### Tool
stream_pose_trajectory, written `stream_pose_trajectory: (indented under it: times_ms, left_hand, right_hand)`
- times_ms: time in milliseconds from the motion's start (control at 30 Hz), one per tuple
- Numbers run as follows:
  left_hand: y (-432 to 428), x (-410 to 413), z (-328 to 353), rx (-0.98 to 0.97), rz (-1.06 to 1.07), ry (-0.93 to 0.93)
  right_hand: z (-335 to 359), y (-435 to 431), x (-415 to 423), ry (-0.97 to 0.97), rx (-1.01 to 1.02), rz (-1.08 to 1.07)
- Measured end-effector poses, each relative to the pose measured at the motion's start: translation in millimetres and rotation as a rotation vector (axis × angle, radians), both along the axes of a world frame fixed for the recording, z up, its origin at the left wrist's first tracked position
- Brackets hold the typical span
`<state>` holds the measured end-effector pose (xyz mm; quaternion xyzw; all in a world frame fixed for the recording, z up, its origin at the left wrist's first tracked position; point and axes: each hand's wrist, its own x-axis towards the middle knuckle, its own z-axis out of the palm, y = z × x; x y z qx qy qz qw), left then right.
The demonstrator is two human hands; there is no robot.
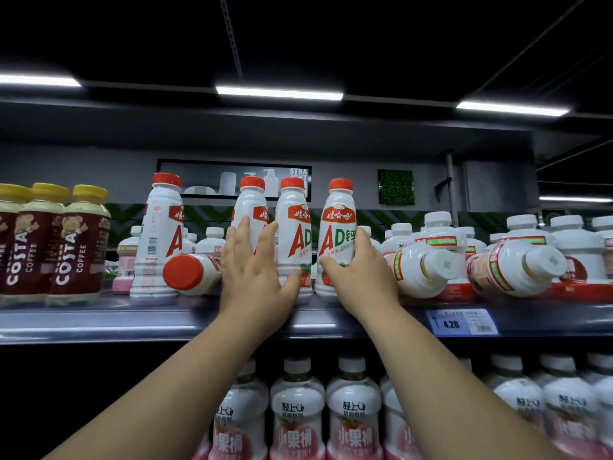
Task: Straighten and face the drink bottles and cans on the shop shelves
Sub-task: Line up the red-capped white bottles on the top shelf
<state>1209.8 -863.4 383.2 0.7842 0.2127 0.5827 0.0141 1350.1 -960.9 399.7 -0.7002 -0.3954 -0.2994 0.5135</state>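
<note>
Several white AD milk bottles with red caps stand on the top shelf (99, 322). My right hand (356, 277) grips the lower part of the rightmost upright one (338, 227), whose label faces forward. My left hand (255, 263) lies with straight fingers against the two middle bottles (293, 227), the thumb touching the base of the nearer one. Another AD bottle (189, 273) lies on its side, cap toward me, left of my left hand. One more AD bottle (161, 234) stands turned, showing its barcode.
Costa Coffee bottles (78, 244) with yellow caps stand at the left. Two white-capped bottles (428, 268) (517, 267) lie tipped over at the right among upright ones. A 4.20 price tag (462, 322) sits on the shelf edge. White-capped pink-labelled bottles (297, 410) fill the lower shelf.
</note>
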Motion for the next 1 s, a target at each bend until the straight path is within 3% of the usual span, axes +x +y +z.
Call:
stream_pose_trajectory:
  times_ms: [400,733,833,1000]
  left_hand:
    - [8.6,-14.8,5.9,-0.007,-0.042,0.011]
    - [19.5,-23.8,4.6,0.002,-0.106,0.043]
    - [22.1,-24.4,5.4,0.014,-0.125,0.014]
    - [30.5,-25.1,5.2,-0.062,-0.155,-0.022]
  right_hand:
    - [-3.1,0.2,-1.3,-0.064,0.107,-0.054]
    - [-20.2,1.4,-31.6,-0.477,0.405,0.094]
    - [-17.5,9.5,-52.7,-0.322,0.288,0.187]
    - [-9.4,23.6,-62.8,-0.047,-0.104,0.081]
